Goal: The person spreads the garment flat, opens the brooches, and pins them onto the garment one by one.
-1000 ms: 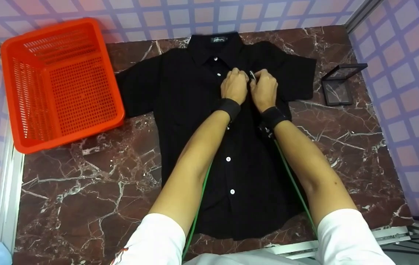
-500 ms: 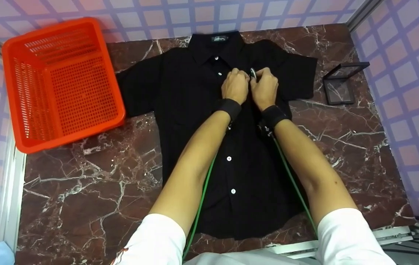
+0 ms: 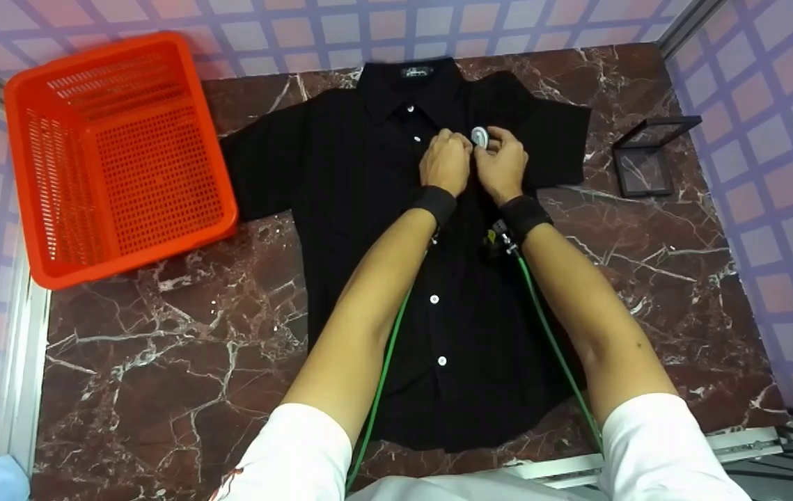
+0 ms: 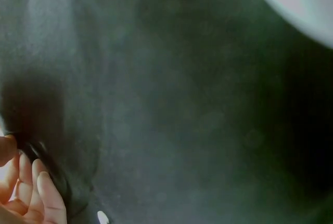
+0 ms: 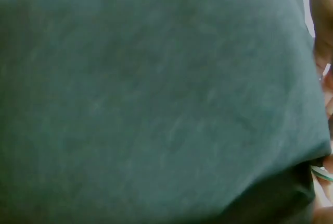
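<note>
A black short-sleeved shirt (image 3: 361, 174) with white buttons lies spread out, collar away from me. My left hand (image 3: 446, 163) is on the chest by the button placket, its fingers curled and pinching the shirt cloth. Close beside it, my right hand (image 3: 500, 167) holds a small round badge (image 3: 480, 137) between thumb and fingers, its pale, silvery face turned up. The badge sits over the upper chest of the shirt. In the right wrist view raised cloth (image 5: 166, 99) fills most of the picture, and only the edge of the badge shows by the fingers.
An orange plastic basket (image 3: 121, 271) stands at the left. A small black hinged case (image 3: 643, 170) lies open on the right of the brown marble-patterned table (image 3: 145, 390). Checkered walls close off the back and sides. Green cables (image 3: 549, 327) run from both wrists.
The badge has turned from edge-on to show its round face as my right fingers shifted. The right-hand sleeve of the shirt has drawn slightly inward. My left hand has stayed in place.
</note>
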{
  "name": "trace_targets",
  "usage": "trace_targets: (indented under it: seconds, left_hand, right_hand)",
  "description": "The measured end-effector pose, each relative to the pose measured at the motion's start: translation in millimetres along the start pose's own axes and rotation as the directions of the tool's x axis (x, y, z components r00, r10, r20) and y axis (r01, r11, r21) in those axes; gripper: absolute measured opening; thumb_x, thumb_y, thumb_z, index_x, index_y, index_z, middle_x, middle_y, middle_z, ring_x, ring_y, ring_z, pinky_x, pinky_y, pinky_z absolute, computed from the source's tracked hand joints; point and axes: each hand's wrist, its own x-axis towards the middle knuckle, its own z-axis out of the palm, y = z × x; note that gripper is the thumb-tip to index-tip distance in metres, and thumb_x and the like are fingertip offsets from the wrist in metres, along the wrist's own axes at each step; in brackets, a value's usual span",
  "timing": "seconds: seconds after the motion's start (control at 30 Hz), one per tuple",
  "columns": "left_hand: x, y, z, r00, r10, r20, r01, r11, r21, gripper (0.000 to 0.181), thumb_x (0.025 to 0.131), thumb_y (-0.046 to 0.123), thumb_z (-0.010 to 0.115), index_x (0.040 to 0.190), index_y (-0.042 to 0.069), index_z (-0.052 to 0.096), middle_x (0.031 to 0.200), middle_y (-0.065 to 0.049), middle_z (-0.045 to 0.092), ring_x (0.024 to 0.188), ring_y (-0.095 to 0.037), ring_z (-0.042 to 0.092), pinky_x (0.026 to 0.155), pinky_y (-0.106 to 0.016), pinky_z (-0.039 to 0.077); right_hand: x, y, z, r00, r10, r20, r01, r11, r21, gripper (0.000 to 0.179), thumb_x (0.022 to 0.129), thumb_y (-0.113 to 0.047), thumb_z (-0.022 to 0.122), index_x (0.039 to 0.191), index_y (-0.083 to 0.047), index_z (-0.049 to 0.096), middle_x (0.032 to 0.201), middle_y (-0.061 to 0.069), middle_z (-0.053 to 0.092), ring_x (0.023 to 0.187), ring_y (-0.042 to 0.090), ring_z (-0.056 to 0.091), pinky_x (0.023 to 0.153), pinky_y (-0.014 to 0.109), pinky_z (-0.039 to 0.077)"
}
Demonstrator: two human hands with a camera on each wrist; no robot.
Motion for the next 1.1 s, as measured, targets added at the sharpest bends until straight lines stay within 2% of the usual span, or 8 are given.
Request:
trace_targets:
  seconds: [0.1,0.2,0.33,0.5,0.7,0.87,1.1]
  left_hand:
    - [0.0,0.1,0.1,1.0,-0.006,0.016,0.006,1.0,-0.004,0.022,0.104,0.028,0.055,0.113,0.02,0.073,0.114,0.001,0.063,0.109,-0.016,0.059,0.09,-0.031,0.05]
    - [-0.3,-1.2,-0.4,0.999,-0.022,0.041,0.022,1.0,-0.019,0.023,0.105,0.028,0.054,0.117,0.02,0.073,0.117,0.002,0.063,0.111,-0.016,0.059,0.092,-0.03,0.049]
    - [-1.0,-3.8,-0.9,0.998,-0.036,0.059,0.039,0.999,-0.037,0.024,0.105,0.027,0.054,0.118,0.019,0.073,0.118,0.002,0.063,0.111,-0.016,0.059,0.093,-0.03,0.049]
    - [-3.1,-5.5,-2.7,0.998,-0.012,0.056,0.013,1.0,-0.015,0.024,0.105,0.025,0.054,0.117,0.02,0.074,0.115,0.002,0.064,0.109,-0.017,0.059,0.092,-0.029,0.049]
    - [-1.6,-7.7,-6.7,0.994,-0.017,0.104,0.008,0.996,0.085,0.026,0.104,0.02,0.054,0.124,0.02,0.071,0.122,0.0,0.062,0.115,-0.019,0.058,0.096,-0.031,0.047]
    - [-1.2,-12.9,-11.8,0.991,-0.05,0.128,0.024,0.981,0.194,0.032,0.103,0.02,0.053,0.133,0.02,0.065,0.13,-0.002,0.056,0.121,-0.02,0.052,0.098,-0.034,0.045]
    - [-6.2,-23.0,-18.5,0.992,-0.065,0.105,0.03,0.952,0.306,0.044,0.099,0.041,0.062,0.134,0.016,0.064,0.136,-0.006,0.052,0.124,-0.024,0.045,0.1,-0.038,0.04]
  right_hand:
    - [1.2,-0.7,-0.3,0.998,0.059,-0.002,-0.059,0.997,0.057,0.036,0.09,-0.009,0.065,0.126,-0.001,0.067,0.11,0.012,0.074,0.1,0.019,0.07,0.085,0.022,0.051]
    - [2.0,-1.6,-0.3,0.997,0.079,-0.002,-0.078,0.994,0.08,0.032,0.09,-0.012,0.07,0.12,-0.003,0.071,0.109,0.011,0.075,0.098,0.019,0.07,0.084,0.023,0.052]
    - [2.6,-1.5,-0.7,0.999,0.044,-0.003,-0.044,0.999,0.013,0.029,0.089,-0.015,0.075,0.116,-0.004,0.074,0.106,0.01,0.075,0.097,0.019,0.071,0.084,0.025,0.053]
    - [4.2,-0.4,-1.7,0.999,-0.044,0.01,0.045,0.993,-0.113,0.026,0.09,-0.016,0.075,0.114,-0.006,0.076,0.105,0.008,0.076,0.095,0.019,0.071,0.087,0.028,0.052]
    - [5.9,0.0,-3.1,0.988,-0.152,0.037,0.156,0.969,-0.19,0.02,0.092,-0.019,0.074,0.108,-0.008,0.079,0.102,0.007,0.076,0.091,0.02,0.071,0.086,0.031,0.053]
    - [6.1,-0.2,-3.3,0.983,-0.178,0.044,0.183,0.959,-0.216,0.02,0.092,-0.019,0.074,0.108,-0.008,0.079,0.102,0.007,0.076,0.092,0.021,0.071,0.087,0.032,0.052]
    - [4.1,-1.2,-3.8,0.983,-0.172,0.059,0.181,0.954,-0.239,0.019,0.093,-0.02,0.073,0.107,-0.009,0.079,0.101,0.007,0.076,0.091,0.02,0.071,0.086,0.032,0.053]
